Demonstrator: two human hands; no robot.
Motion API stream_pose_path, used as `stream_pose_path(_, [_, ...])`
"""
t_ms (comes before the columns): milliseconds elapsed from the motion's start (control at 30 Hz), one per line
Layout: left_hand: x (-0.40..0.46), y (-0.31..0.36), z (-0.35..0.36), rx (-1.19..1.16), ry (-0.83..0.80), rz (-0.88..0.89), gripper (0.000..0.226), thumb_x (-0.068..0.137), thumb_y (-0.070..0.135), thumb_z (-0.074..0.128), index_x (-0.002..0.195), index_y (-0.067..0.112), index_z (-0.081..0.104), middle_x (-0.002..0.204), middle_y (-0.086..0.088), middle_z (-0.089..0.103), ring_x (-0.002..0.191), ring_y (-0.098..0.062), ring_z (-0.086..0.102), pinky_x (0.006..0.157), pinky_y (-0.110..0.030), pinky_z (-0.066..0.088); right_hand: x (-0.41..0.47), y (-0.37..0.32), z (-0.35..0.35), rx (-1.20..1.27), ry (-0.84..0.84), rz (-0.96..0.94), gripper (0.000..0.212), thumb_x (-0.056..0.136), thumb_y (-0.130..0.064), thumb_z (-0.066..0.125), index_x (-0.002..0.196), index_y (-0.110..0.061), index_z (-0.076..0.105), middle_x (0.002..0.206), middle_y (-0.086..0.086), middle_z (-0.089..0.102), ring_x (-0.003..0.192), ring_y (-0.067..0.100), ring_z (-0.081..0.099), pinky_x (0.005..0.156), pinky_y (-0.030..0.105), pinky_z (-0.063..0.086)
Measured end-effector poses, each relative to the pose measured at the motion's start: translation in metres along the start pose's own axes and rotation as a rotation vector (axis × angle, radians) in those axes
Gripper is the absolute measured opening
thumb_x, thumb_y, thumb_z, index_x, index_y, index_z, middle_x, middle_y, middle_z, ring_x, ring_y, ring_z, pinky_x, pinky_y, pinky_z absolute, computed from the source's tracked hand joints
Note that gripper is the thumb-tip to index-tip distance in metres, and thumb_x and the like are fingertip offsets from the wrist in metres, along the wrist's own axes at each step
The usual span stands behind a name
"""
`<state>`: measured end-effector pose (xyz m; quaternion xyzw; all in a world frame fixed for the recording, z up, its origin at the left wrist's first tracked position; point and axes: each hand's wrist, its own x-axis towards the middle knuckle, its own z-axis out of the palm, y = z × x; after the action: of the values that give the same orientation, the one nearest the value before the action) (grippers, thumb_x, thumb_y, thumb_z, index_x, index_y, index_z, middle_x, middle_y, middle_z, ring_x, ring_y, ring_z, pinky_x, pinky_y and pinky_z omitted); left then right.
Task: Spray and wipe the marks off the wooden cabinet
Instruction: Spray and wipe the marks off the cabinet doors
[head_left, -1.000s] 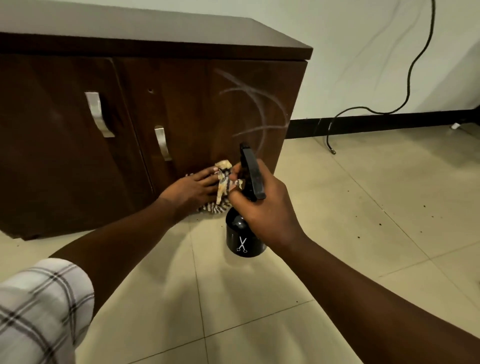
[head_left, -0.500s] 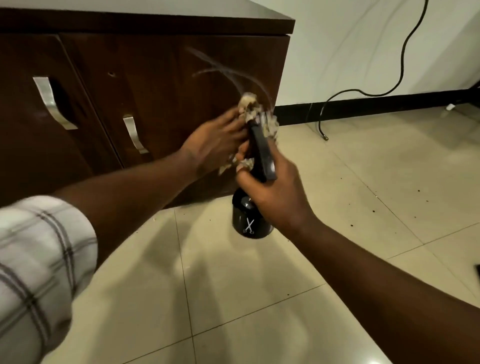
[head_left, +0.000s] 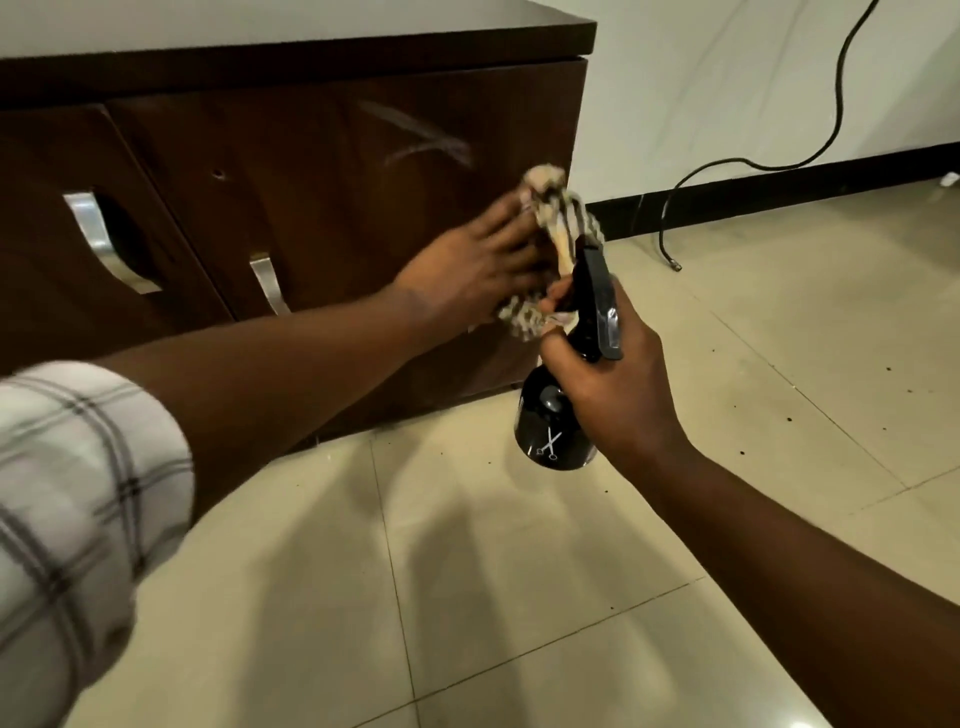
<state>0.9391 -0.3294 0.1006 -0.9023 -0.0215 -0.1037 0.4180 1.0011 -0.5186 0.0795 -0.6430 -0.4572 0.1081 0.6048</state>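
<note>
A dark wooden cabinet (head_left: 322, 171) stands against the wall. Pale chalky marks (head_left: 421, 140) streak the upper right of its right door. My left hand (head_left: 478, 265) presses a patterned cloth (head_left: 558, 218) flat against that door, just below the marks. My right hand (head_left: 608, 384) grips a black spray bottle (head_left: 553, 426) with a scissors logo, held close to the cloth by the cabinet's right corner, its nozzle toward the door.
Two metal handles (head_left: 106, 244) (head_left: 267, 283) stick out from the doors to the left of my hand. A black cable (head_left: 727, 166) hangs down the wall and ends on the tiled floor (head_left: 519, 597) to the right. A dark skirting board (head_left: 779, 192) runs along the wall.
My left hand rose with the cloth from the door's bottom edge to mid-height near the marks. Part of the marks has gone. The bottle rose slightly with my right hand.
</note>
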Motion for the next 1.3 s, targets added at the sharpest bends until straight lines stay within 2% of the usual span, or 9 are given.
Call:
stream_pose_path(267, [-0.005,-0.001,-0.004,0.145,-0.129,-0.024,0.058,0.092,0.03,0.048,0.147,0.024,0.033,0.16,-0.003,0.023,0.151,-0.03,0.005,0.119,-0.048,-0.006,-0.012,-0.001,0.004,0.003,-0.056,0.017,0.023,0.086,-0.019,0.065,0.106,-0.029,0.059,0.091,-0.019,0.064,0.086,-0.001,0.062,0.072,0.008,0.047])
stream_pose_path(467, [-0.051,-0.033,-0.028,0.027,0.005,-0.6,0.062,0.096,0.039,0.04,0.153,0.02,0.023,0.159,-0.014,0.024,0.148,-0.039,0.012,0.117,-0.047,-0.01,-0.002,-0.014,0.019,0.071,-0.06,0.015,0.027,0.084,-0.022,0.065,0.111,-0.027,0.06,0.104,-0.014,0.068,0.102,-0.004,0.063,0.081,0.005,0.046])
stream_pose_path(700, [-0.076,-0.002,-0.021,-0.112,-0.021,-1.242,0.087,0.086,0.061,0.051,0.151,0.011,0.019,0.155,-0.023,0.029,0.138,-0.049,0.031,0.111,-0.056,0.014,0.002,-0.025,0.045,0.123,-0.117,-0.042,0.026,0.087,-0.015,0.066,0.111,-0.021,0.059,0.104,-0.008,0.068,0.098,-0.004,0.064,0.077,0.004,0.045])
stream_pose_path(867, [-0.106,0.038,0.015,-0.094,-0.059,-0.919,0.082,0.079,0.037,0.071,0.146,0.007,0.036,0.15,-0.024,0.039,0.13,-0.048,0.045,0.108,-0.055,0.034,-0.008,-0.019,0.031,0.106,-0.132,-0.031,0.026,0.086,-0.017,0.066,0.111,-0.021,0.059,0.104,-0.01,0.068,0.102,-0.005,0.063,0.079,0.002,0.045])
stream_pose_path(967, [-0.139,0.066,0.043,-0.124,-0.171,-0.604,0.076,0.088,0.01,0.063,0.151,0.01,0.019,0.154,-0.021,0.033,0.138,-0.046,0.035,0.12,-0.043,-0.008,-0.015,-0.012,0.016,0.075,-0.124,-0.011,0.027,0.084,-0.022,0.065,0.111,-0.023,0.059,0.103,-0.011,0.068,0.101,-0.004,0.064,0.078,0.002,0.045])
stream_pose_path(1067, [-0.134,0.077,0.059,0.17,-0.391,-0.478,0.077,0.1,0.034,0.03,0.143,0.013,-0.03,0.155,0.001,0.036,0.149,-0.03,0.011,0.117,-0.037,-0.022,-0.024,-0.003,0.003,0.041,-0.127,0.004,0.028,0.084,-0.023,0.065,0.111,-0.023,0.06,0.101,-0.015,0.067,0.098,-0.004,0.063,0.076,0.003,0.045])
stream_pose_path(1133, [-0.106,0.075,0.059,0.301,-0.465,-0.156,0.072,0.099,0.034,0.034,0.153,0.013,-0.008,0.154,0.008,0.037,0.15,-0.024,0.01,0.122,-0.039,-0.006,-0.029,0.0,-0.003,0.023,-0.131,0.028,0.029,0.083,-0.023,0.064,0.111,-0.024,0.06,0.101,-0.017,0.066,0.097,-0.004,0.063,0.074,0.002,0.045])
stream_pose_path(1200, [-0.08,0.075,0.063,0.193,-0.573,0.211,0.071,0.098,0.028,0.044,0.154,0.018,0.001,0.164,-0.001,0.005,0.151,-0.029,-0.006,0.116,-0.05,-0.014,-0.033,0.0,-0.01,-0.006,-0.133,0.044,0.029,0.081,-0.025,0.063,0.109,-0.027,0.059,0.102,-0.018,0.065,0.097,-0.005,0.062,0.073,0.001,0.044])
stream_pose_path(1300, [-0.049,0.062,0.051,0.259,-0.458,0.244,0.075,0.095,0.047,0.045,0.153,0.025,0.003,0.164,-0.001,-0.003,0.15,-0.03,-0.011,0.111,-0.052,-0.019,-0.034,-0.002,-0.017,-0.016,-0.117,0.049,0.027,0.081,-0.026,0.063,0.107,-0.029,0.059,0.102,-0.02,0.064,0.095,-0.005,0.061,0.071,0.0,0.044])
